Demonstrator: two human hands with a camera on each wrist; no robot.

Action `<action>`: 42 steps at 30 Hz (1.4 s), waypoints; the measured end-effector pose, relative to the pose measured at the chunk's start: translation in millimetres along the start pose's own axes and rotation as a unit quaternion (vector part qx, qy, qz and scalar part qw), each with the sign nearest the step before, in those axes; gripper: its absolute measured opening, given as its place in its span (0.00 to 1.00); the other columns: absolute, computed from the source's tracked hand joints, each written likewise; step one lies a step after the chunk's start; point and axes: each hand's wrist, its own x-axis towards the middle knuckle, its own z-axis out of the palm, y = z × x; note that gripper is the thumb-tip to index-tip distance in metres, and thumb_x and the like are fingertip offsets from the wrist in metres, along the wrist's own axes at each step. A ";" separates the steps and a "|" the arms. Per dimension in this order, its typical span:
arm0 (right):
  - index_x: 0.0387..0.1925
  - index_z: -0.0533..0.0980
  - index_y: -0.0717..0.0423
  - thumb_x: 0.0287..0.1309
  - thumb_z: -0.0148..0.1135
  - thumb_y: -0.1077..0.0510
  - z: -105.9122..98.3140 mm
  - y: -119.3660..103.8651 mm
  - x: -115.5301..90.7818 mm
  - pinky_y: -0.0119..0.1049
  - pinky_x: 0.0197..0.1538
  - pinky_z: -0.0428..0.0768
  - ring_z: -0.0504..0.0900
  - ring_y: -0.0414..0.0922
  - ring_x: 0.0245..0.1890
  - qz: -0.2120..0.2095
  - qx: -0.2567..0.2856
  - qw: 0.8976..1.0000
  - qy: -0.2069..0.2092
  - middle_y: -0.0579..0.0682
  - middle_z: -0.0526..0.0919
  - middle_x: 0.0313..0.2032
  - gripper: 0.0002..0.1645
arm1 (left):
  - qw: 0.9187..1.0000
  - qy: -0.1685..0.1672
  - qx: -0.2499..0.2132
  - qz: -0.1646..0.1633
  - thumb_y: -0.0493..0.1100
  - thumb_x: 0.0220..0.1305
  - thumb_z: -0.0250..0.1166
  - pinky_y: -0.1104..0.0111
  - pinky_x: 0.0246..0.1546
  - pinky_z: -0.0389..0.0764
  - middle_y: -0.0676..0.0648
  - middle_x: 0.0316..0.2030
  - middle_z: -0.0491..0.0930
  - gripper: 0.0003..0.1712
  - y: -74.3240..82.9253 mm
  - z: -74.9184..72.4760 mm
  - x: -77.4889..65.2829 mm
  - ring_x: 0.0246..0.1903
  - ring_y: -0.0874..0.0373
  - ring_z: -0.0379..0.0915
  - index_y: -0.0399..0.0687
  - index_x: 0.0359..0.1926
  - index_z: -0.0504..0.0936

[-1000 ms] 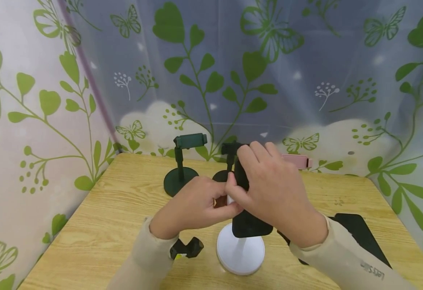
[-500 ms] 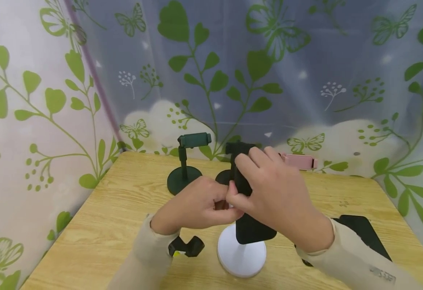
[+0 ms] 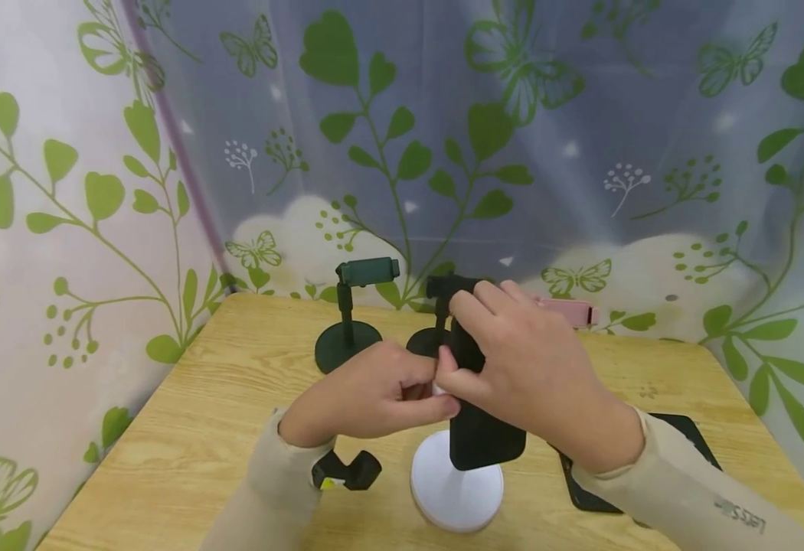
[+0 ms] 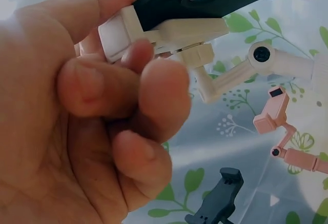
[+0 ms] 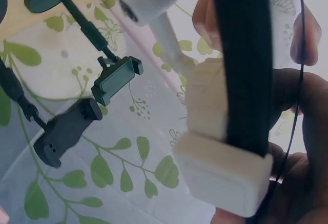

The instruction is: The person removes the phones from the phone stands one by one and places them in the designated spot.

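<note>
A white phone stand stands before me, its round base (image 3: 457,493) on the table in the head view. My right hand (image 3: 529,371) grips a dark smartphone (image 3: 488,440) set in the stand's white clamp (image 5: 223,175), which shows large in the right wrist view. My left hand (image 3: 367,394) pinches the clamp's end from the left. Its thumb (image 4: 95,8) presses on the white end piece in the left wrist view, close to the phone's edge, while its other fingers are curled. The right hand covers most of the clamp in the head view.
Behind stand a dark green phone stand (image 3: 347,344), a black one (image 3: 436,295) and a pink one (image 3: 570,312). A small black object (image 3: 357,471) lies left of the white base. Flat black devices (image 3: 687,436) lie at the right, partly under my right sleeve.
The phone sits slightly lower and farther right over the white base. My right forearm has shifted a little right. Both hands keep their hold.
</note>
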 end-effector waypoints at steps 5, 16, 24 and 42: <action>0.29 0.67 0.53 0.50 0.61 0.56 1.4 -0.5 -0.4 0.33 0.26 0.60 0.61 0.43 0.23 0.002 0.016 1.000 0.002 0.43 0.61 0.24 0.10 | 1.000 -0.005 -0.014 -0.013 0.39 0.70 0.64 0.78 0.18 0.61 0.59 0.14 0.65 0.20 -1.6 0.0 -1.8 0.14 0.75 0.56 0.51 0.20 0.71; 0.31 0.68 0.53 0.50 0.60 0.55 -4.1 3.7 -3.9 0.34 0.27 0.62 0.61 0.43 0.24 -0.004 0.026 1.000 -0.003 0.44 0.63 0.25 0.10 | 1.000 -0.007 -0.015 -0.002 0.39 0.69 0.62 0.79 0.18 0.59 0.58 0.14 0.64 0.19 -6.9 3.3 1.1 0.14 0.74 0.54 0.50 0.20 0.69; 0.29 0.66 0.52 0.52 0.59 0.55 -7.8 7.5 -3.9 0.34 0.27 0.62 0.62 0.42 0.23 0.002 0.031 0.999 -0.019 0.43 0.62 0.24 0.10 | 0.998 0.032 0.033 -0.035 0.39 0.67 0.63 0.78 0.18 0.58 0.61 0.15 0.63 0.18 5.0 4.5 2.4 0.15 0.75 0.54 0.53 0.20 0.69; 0.28 0.64 0.52 0.55 0.58 0.55 -8.6 4.4 -4.8 0.34 0.26 0.60 0.59 0.41 0.21 0.014 0.034 0.999 -0.013 0.43 0.58 0.22 0.11 | 0.991 0.041 0.019 -0.125 0.40 0.66 0.61 0.74 0.22 0.62 0.62 0.16 0.63 0.14 14.7 7.2 2.8 0.16 0.69 0.58 0.54 0.23 0.70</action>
